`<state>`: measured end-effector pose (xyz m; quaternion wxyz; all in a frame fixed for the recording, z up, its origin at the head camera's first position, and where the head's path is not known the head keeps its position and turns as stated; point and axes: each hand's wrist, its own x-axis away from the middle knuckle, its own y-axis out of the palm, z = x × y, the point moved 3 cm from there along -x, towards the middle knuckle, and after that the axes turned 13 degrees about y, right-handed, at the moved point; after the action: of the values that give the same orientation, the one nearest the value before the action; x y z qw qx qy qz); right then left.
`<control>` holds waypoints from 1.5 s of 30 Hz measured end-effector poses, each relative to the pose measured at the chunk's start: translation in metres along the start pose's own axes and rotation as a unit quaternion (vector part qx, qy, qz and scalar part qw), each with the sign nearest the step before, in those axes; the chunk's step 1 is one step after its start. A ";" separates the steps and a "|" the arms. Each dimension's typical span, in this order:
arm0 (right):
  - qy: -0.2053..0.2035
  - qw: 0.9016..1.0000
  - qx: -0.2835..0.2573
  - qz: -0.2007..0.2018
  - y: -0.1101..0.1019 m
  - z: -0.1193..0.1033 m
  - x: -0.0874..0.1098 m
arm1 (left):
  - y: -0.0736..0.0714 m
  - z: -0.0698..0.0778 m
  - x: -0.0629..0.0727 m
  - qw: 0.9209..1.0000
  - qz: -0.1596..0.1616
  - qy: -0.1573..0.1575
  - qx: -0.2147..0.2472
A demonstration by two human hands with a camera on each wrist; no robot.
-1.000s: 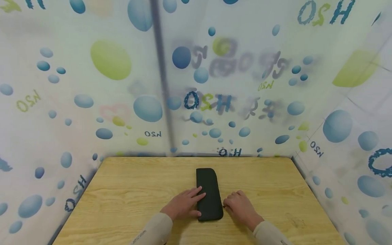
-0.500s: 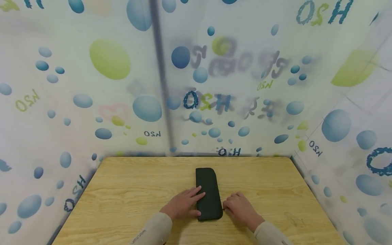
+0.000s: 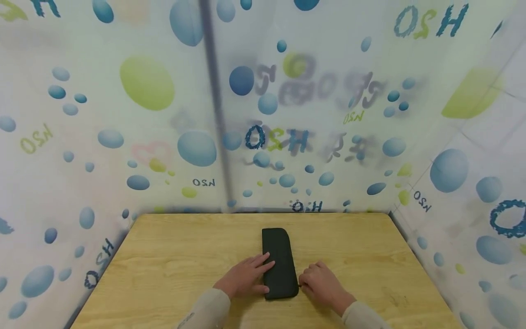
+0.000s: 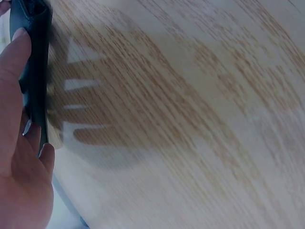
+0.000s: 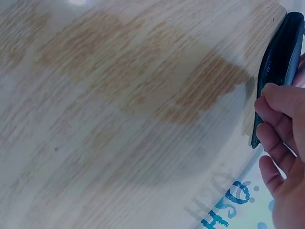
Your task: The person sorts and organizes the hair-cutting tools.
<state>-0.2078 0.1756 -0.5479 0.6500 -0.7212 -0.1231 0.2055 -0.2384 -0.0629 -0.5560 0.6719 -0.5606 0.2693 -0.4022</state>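
A flat black case [image 3: 280, 269] with one rounded far corner lies lengthwise on the wooden table. Spread fingers of my left hand [image 3: 246, 275] rest on its left side; in the left wrist view, the thumb of that hand [image 4: 24, 167] presses against the case's edge [image 4: 35, 71]. On the other side, my right hand [image 3: 322, 283] has curled fingers and pinches a small dark tab [image 3: 300, 286], apparently a zipper pull, at the near right edge. In the right wrist view, thumb and forefinger of the right hand [image 5: 288, 138] meet beside the case [image 5: 279, 57], mostly covering the tab.
The wooden table [image 3: 185, 246] ends at a back edge against a printed curtain wall [image 3: 263, 114] with blue and green dots. Similar printed sheeting stands close along the left and right sides.
My right hand has slid slightly nearer along the case's right edge with the tab. The left hand and the case stay in place; the head view has shifted a little.
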 end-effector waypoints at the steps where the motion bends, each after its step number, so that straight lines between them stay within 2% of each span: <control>1: 0.001 1.000 -0.002 -0.006 0.001 0.000 0.000 | 0.001 0.000 0.000 1.000 0.000 0.001 0.000; 7: 0.009 1.000 -0.011 -0.013 0.005 0.003 -0.001 | 0.002 -0.001 0.000 1.000 -0.001 -0.002 0.001; 14: 0.016 0.999 -0.016 -0.034 0.004 0.001 0.000 | 0.006 -0.002 0.001 1.000 0.015 0.014 -0.008; 22: 0.012 0.999 -0.012 -0.027 0.002 0.000 0.001 | 0.003 -0.001 0.002 1.000 0.006 -0.001 0.004; 29: 0.003 1.000 -0.017 -0.021 -0.001 -0.002 0.003 | 0.009 -0.005 0.002 0.999 0.023 0.019 -0.012; 37: -0.003 0.999 -0.035 -0.030 -0.001 -0.004 0.003 | 0.003 -0.001 0.003 1.000 0.002 0.001 0.003; 45: -0.002 0.997 -0.047 -0.053 -0.002 -0.007 0.003 | 0.003 0.000 0.002 1.000 0.010 0.006 0.005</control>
<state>-0.2022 0.1713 -0.5455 0.6250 -0.7430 -0.1723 0.1660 -0.2367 -0.0650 -0.5592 0.6768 -0.5521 0.2770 -0.4004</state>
